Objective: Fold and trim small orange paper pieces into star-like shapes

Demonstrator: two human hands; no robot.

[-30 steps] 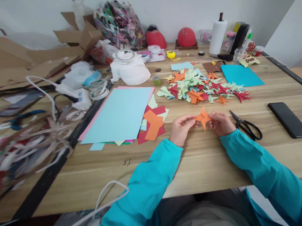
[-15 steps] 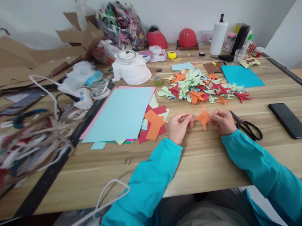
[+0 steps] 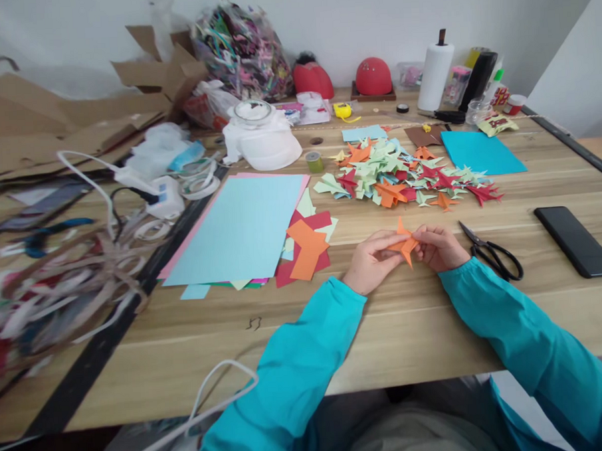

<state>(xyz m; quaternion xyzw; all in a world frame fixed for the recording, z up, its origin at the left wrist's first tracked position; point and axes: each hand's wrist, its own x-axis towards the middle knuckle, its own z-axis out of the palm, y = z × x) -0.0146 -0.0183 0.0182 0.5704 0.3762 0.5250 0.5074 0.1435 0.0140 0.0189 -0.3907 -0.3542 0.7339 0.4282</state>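
Pale wall (image 3: 332,25), wooden table (image 3: 410,340) pushed up against it, crowded at the back and left. Along the rear: a bag of coloured scraps (image 3: 241,52), a red dome (image 3: 373,76), a yellow tape measure (image 3: 342,110), a white roll (image 3: 430,77) standing upright. Opened cardboard (image 3: 27,124) far left; tangled ribbons (image 3: 84,288) nearer, blurred from where I stand.

One person at the near edge, teal sleeves (image 3: 287,366) down to the wrists. Between the two hands, in front of the body: an orange paper figure (image 3: 406,246), folded, pointed, one tip upward and one downward from my view. Left hand (image 3: 371,259): thumb and fingers pressed together, pinching its left point. Right hand (image 3: 440,247): thumb and forefinger pinching the right side, other fingers curled under. Cannot tell whether the figure touches the wood.

Beyond the hands, a heap of folded figures (image 3: 398,171), mostly pale green, with red and orange among them. Teal sheet (image 3: 482,152) just right of the heap. Black scissors (image 3: 496,251) lie near the right hand, blades slightly parted; phone (image 3: 578,241) farther right. Left of the hands, an orange offcut (image 3: 308,248) on red paper (image 3: 288,272), beside a large light-blue sheet (image 3: 236,228), pink showing beneath.
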